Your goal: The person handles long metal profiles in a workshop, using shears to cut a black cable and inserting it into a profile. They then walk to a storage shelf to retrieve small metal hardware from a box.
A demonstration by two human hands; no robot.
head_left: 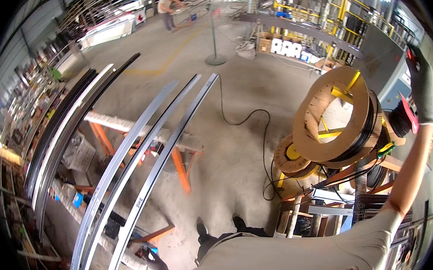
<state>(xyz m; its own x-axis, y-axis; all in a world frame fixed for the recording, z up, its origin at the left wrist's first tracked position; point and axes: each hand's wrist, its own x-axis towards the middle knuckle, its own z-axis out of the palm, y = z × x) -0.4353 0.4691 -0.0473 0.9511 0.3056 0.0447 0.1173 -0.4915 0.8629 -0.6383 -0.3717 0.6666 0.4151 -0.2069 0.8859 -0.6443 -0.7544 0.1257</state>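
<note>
My left hand (156, 264), in a dark glove, is low beside the near end of a padded support bar, right of the long metal profiles (154, 173). Its fingers blend into dark things there, so their grip is unclear. The three silvery profiles lie side by side across the padded trestle (186, 141). My right arm is stretched up and out to the far right. At its end my right hand (422, 81), in a grey glove, is closed around a small red and black object (410, 54), whose kind I cannot make out. A pink thing (408, 114) shows beside the wrist.
Cardboard reels (304, 133) wound with black strip stand on a yellow frame at right. A black cable (267, 133) crosses the concrete floor. Dark and white profiles (77, 110) lie at left. A pole on a round base (215, 59) and another person (167, 11) are farther off.
</note>
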